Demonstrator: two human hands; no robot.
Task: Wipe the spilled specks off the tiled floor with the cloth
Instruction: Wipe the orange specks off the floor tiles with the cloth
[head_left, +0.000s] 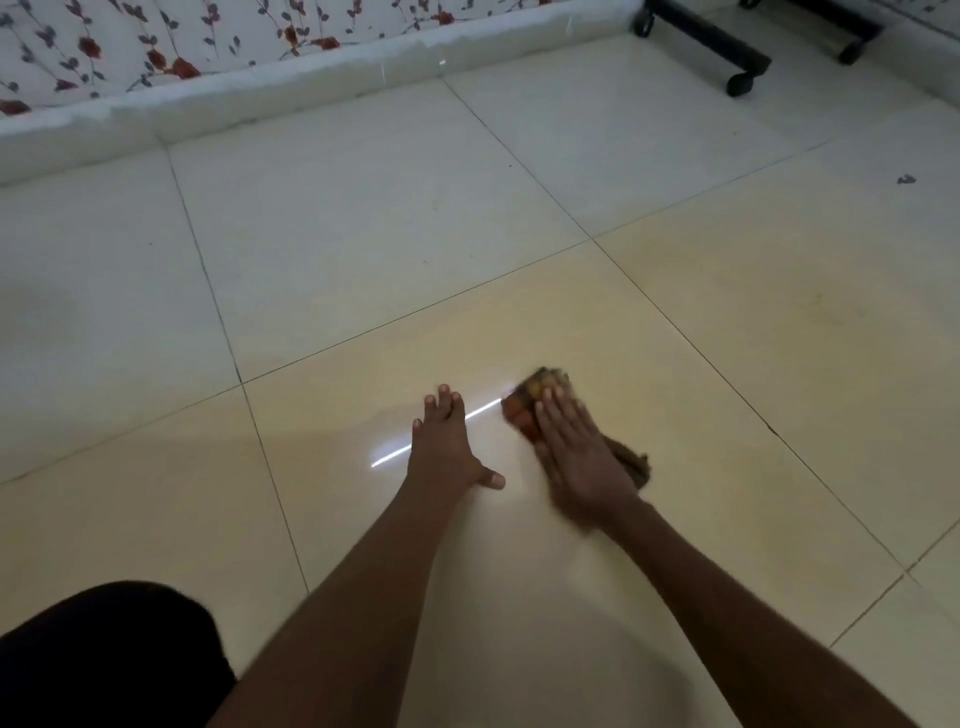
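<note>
My right hand (576, 457) presses flat on a brown and orange cloth (530, 400) lying on the glossy cream tiled floor (363, 260). The cloth sticks out ahead of the fingers and behind the palm at the right; the hand looks blurred. My left hand (447, 447) rests flat on the tile just left of the cloth, fingers together, thumb out, holding nothing. A small dark speck (906, 180) lies on a tile far to the right. I can make out no other specks near the cloth.
A floral fabric (130, 47) with a white base edge (260, 98) runs along the far side. Black furniture legs on castors (737, 85) stand at the top right. A dark clothed knee (104, 660) fills the lower left corner. A bright light streak reflects between my hands.
</note>
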